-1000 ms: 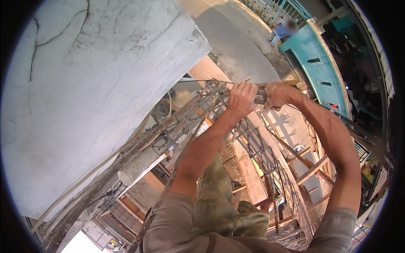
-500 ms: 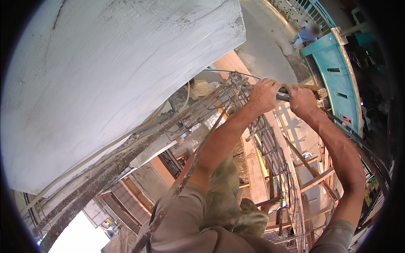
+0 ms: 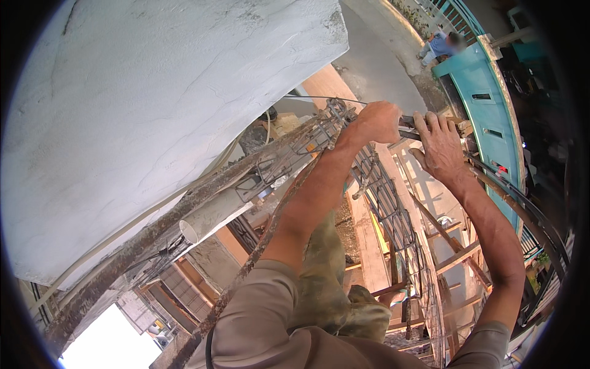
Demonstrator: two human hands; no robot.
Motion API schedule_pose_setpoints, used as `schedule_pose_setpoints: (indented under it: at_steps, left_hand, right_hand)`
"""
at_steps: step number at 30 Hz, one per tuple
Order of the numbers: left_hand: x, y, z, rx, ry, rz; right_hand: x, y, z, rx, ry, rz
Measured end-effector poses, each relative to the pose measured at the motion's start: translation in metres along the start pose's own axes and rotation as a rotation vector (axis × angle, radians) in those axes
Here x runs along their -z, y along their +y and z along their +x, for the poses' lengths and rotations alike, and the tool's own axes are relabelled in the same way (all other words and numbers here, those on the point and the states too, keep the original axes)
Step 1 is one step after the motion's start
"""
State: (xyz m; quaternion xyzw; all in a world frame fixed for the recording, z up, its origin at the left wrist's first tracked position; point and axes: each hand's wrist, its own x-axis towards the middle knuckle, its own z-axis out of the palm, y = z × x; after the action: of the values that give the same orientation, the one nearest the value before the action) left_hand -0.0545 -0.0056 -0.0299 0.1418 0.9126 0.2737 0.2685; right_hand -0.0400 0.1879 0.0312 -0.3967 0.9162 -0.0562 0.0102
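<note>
My left hand (image 3: 378,123) is closed round a dark metal bar (image 3: 407,133) above the steel rebar cage (image 3: 390,218). My right hand (image 3: 439,147) lies just right of it, its fingers loosened and apart, the tips at the bar and the thumb held out. A thin dark rod or wire (image 3: 319,96) runs in from the left toward my left hand. A rusty diagonal bar (image 3: 267,237) passes beside my left forearm.
A cracked white wall (image 3: 153,123) fills the upper left, with a white pipe (image 3: 196,226) below. Wooden planks (image 3: 369,264) and timber battens (image 3: 455,258) lie far beneath me. A teal gate (image 3: 485,111) and a person (image 3: 437,46) stand by the grey road (image 3: 387,67).
My right hand's fingers have uncurled from the bar and spread. My left hand has turned and moved slightly up and left since half a second ago. The view has also shifted a little.
</note>
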Motion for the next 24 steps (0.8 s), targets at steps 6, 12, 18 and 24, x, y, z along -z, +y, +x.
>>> schedule_pose_setpoints:
  at_steps: [6,12,18,24]
  left_hand:
    - [-0.01,0.001,0.0,-0.064,0.157,-0.069]
    - [-0.055,0.01,-0.012,-0.08,0.728,0.098]
    - [-0.035,0.008,0.005,0.126,0.205,0.034]
    - [0.008,-0.001,0.013,0.204,-0.153,-0.097]
  right_hand:
    - [-0.045,0.023,0.006,-0.046,-0.222,-0.037]
    - [-0.017,0.034,0.042,-0.144,-0.655,0.268]
    - [-0.032,0.039,0.027,-0.192,-0.578,0.315]
    - [-0.019,0.019,0.008,0.038,-0.032,-0.103]
